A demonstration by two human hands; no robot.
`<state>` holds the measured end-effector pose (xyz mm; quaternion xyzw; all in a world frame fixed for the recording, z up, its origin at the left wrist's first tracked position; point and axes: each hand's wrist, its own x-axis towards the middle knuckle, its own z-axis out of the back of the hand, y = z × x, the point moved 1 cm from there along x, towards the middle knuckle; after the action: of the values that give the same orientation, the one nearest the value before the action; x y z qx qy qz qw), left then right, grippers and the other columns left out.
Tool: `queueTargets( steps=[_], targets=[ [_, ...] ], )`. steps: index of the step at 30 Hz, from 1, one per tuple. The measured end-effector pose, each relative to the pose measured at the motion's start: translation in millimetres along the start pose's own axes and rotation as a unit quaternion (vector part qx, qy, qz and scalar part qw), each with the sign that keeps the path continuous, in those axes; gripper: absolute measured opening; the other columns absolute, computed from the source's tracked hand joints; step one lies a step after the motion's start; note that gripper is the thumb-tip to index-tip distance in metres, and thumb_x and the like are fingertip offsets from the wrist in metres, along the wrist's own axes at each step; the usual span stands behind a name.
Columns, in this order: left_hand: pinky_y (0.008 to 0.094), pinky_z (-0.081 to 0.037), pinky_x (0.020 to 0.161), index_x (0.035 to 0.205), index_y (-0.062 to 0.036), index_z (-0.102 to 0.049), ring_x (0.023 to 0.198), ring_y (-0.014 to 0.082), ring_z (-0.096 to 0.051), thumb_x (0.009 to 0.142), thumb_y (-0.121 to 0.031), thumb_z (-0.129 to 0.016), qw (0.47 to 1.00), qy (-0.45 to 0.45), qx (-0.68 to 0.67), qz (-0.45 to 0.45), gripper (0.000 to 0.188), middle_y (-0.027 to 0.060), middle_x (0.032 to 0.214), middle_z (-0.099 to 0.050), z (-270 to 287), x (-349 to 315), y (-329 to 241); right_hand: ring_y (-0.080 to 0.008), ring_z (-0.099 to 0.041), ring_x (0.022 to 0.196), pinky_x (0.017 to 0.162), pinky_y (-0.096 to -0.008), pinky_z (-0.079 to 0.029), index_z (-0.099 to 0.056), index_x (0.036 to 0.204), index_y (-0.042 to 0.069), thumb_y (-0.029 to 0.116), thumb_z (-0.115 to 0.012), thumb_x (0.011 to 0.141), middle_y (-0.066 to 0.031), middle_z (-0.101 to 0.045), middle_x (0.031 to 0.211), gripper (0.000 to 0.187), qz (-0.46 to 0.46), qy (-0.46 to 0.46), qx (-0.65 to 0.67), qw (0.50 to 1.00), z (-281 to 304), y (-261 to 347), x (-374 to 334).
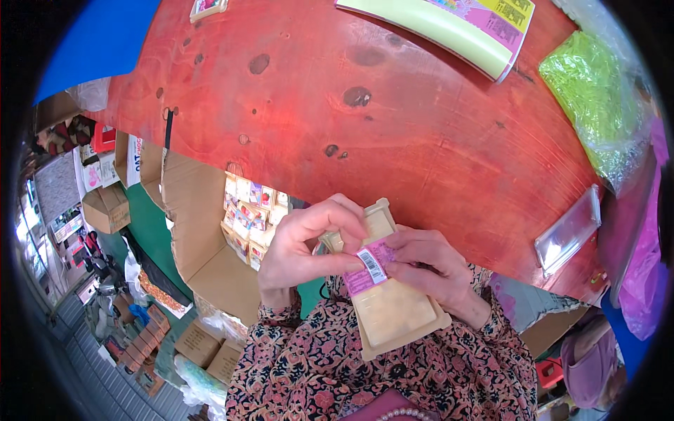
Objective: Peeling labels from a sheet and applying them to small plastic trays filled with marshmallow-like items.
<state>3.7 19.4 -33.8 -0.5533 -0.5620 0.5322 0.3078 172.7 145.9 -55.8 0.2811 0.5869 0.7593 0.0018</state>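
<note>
Close to my body, at the table's near edge, I hold a beige plastic tray pack (397, 317), tilted. A pink printed label (359, 279) with a white barcode patch wraps across its middle. My left hand (305, 242) is closed at the pack's left side, its thumb pressing the label's edge and its fingers curled above. From the other side, my right hand (439, 270) grips the pack, with fingertips on the label's right end. Another beige corner (331, 243) shows behind the pack; I cannot tell whether it belongs to the same tray.
Left of me stands an open cardboard carton (203, 238) with several small packs (249, 214) inside. On the red wooden table (295, 119) lie curled printed label sheets (449, 35), a green plastic-wrapped bundle (593, 98), a clear plastic case (570, 230) and a small pack (208, 8).
</note>
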Motion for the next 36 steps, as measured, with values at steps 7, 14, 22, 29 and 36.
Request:
queueTargets(
  steps=[7, 14, 22, 29, 36],
  targets=[
    [0.0259, -0.044, 0.072, 0.089, -0.002, -0.058, 0.077, 0.012, -0.056, 0.069, 0.001, -0.075, 0.998, 0.003, 0.058, -0.024, 0.026, 0.0079, 0.089, -0.057, 0, 2, 0, -0.0326, -0.059, 0.096, 0.084, -0.0429, -0.052, -0.064, 0.091, -0.006, 0.0, -0.07, 0.062, -0.0129, -0.057, 0.095, 0.03, 0.015, 0.015, -0.019, 1.0, 1, -1, 0],
    [0.0269, -0.044, 0.073, 0.084, -0.0031, -0.059, 0.078, 0.0131, -0.056, 0.067, 0.001, -0.076, 0.997, -0.018, 0.076, -0.024, 0.024, 0.0085, 0.089, -0.057, -1, 0, 0, -0.0326, -0.06, 0.095, 0.083, -0.0423, -0.053, -0.065, 0.09, -0.007, 0.001, -0.069, 0.061, -0.013, -0.057, 0.095, 0.031, 0.019, 0.016, -0.022, 0.999, 1, -3, 1],
    [0.0299, -0.043, 0.077, 0.079, -0.0038, -0.058, 0.088, 0.0191, -0.055, 0.066, 0.003, -0.072, 0.991, -0.056, 0.115, -0.033, 0.02, 0.0048, 0.08, -0.059, -7, 4, 2, -0.0323, -0.06, 0.095, 0.081, -0.0409, -0.054, -0.065, 0.09, -0.006, 0.001, -0.069, 0.059, -0.0128, -0.057, 0.094, 0.032, 0.021, 0.008, -0.038, 0.999, 2, -7, 0],
    [0.0354, -0.042, 0.08, 0.075, -0.0049, -0.059, 0.089, 0.0247, -0.055, 0.062, 0.002, -0.074, 0.974, -0.088, 0.193, -0.079, 0.021, 0.0042, 0.078, -0.06, -8, 2, 4, -0.0306, -0.058, 0.1, 0.091, -0.0465, -0.05, -0.066, 0.092, 0.0, -0.001, -0.071, 0.067, -0.0103, -0.056, 0.096, 0.026, 0.0, 0.04, -0.023, 0.999, -4, -2, -3],
    [0.0366, -0.043, 0.081, 0.075, -0.0023, -0.06, 0.089, 0.026, -0.056, 0.064, 0.005, -0.072, 0.959, -0.172, 0.214, -0.064, 0.018, 0.0057, 0.08, -0.062, -15, 5, 6, -0.0304, -0.058, 0.1, 0.09, -0.0445, -0.051, -0.065, 0.092, 0.0, -0.003, -0.071, 0.068, -0.0103, -0.057, 0.097, 0.025, 0.002, 0.03, -0.033, 0.999, -5, -3, -5]
  ],
)
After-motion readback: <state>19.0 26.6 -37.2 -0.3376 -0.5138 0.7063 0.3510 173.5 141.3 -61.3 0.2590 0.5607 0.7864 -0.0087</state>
